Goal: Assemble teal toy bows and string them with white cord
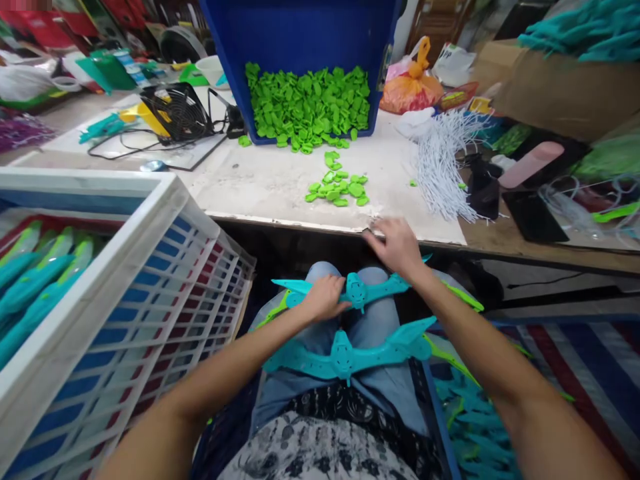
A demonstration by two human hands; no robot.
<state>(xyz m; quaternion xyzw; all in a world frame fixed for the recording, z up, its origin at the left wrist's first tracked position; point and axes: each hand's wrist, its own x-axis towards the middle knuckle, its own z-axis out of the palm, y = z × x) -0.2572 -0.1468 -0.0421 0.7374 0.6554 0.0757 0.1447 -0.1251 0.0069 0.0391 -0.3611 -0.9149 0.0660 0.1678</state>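
Note:
Two teal plastic bow-shaped toy parts lie across my lap, the far one [370, 291] and the near one [350, 353]. My left hand [325, 298] is closed around the far part's left limb. My right hand [397, 245] reaches to the table's front edge [300, 225], fingers curled down over something small that I cannot make out. A small heap of green plastic pieces [337, 187] lies on the table just beyond that hand.
A tipped blue bin [300, 33] spills many green pieces [307, 107] at the back. A white crate [125, 280] with teal parts stands left. White cords [445, 160], a small fan [175, 110], a cardboard box [560, 87] and more teal parts [470, 427] lie around.

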